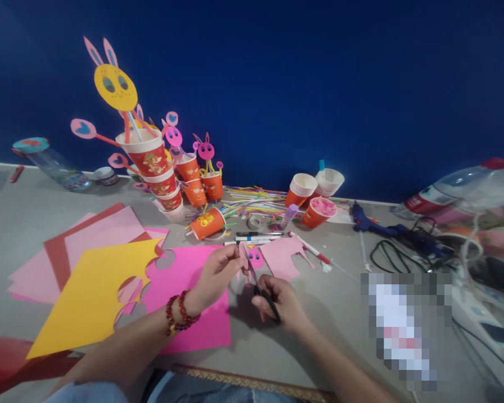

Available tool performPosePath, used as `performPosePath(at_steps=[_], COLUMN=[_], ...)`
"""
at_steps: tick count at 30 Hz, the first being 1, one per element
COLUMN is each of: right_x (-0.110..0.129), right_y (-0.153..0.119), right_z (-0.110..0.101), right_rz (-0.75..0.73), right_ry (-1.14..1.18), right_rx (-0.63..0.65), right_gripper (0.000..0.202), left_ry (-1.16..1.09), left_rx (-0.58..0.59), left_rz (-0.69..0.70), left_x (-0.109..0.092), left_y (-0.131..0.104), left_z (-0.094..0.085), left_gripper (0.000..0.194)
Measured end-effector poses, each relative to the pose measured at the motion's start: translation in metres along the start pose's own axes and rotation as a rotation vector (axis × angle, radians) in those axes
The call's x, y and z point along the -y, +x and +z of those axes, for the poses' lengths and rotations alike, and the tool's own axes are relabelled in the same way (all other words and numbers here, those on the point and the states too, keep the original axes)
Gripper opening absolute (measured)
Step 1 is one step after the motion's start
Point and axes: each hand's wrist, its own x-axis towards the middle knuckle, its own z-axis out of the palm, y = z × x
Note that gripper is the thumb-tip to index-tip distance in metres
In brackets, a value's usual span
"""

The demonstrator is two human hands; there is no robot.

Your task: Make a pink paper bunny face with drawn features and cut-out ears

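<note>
Between the fingertips of my left hand (213, 279) is a small piece of light pink paper (243, 255). My right hand (283, 305) grips black-handled scissors (270, 305), their blades pointing up and left beside that paper; whether they touch it I cannot tell. Just behind the blades lies a magenta paper face with blue eyes (256, 257), partly hidden. To its right is a cut light pink sheet (283, 256) with a ragged edge. A magenta sheet (193, 330) lies beneath my left wrist, and a yellow sheet with round cutouts (88, 291) overlaps it.
Stacked red paper cups (145, 159) with a yellow bunny figure (116, 88) stand back left. Markers (256, 240), a tipped orange cup (207, 224) and a purple glue stick (290, 214) lie ahead. A blue glue gun (373, 226) and its cable are right, near a bottle (449, 184).
</note>
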Motion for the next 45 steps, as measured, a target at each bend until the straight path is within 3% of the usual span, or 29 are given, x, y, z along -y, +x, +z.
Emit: performPosePath(at_steps=[29, 34, 45], right_x=[-0.0009, 0.0003, 0.0017], right_y=[-0.0001, -0.0002, -0.0008], right_z=[-0.0008, 0.0001, 0.0001], right_rz=[-0.003, 0.013, 0.017], right_ry=[-0.024, 0.001, -0.009], right_rx=[-0.022, -0.020, -0.004], right_gripper=[0.066, 0.068, 0.065], left_ry=[-0.012, 0.084, 0.194], left_rx=[-0.003, -0.044, -0.025], left_rz=[-0.005, 0.056, 0.074], left_x=[0.0000, 0.0033, 0.0061], left_y=[0.0000, -0.0002, -0.0014], left_z=[-0.0005, -0.0029, -0.0050], left_gripper=[0.018, 0.028, 0.029])
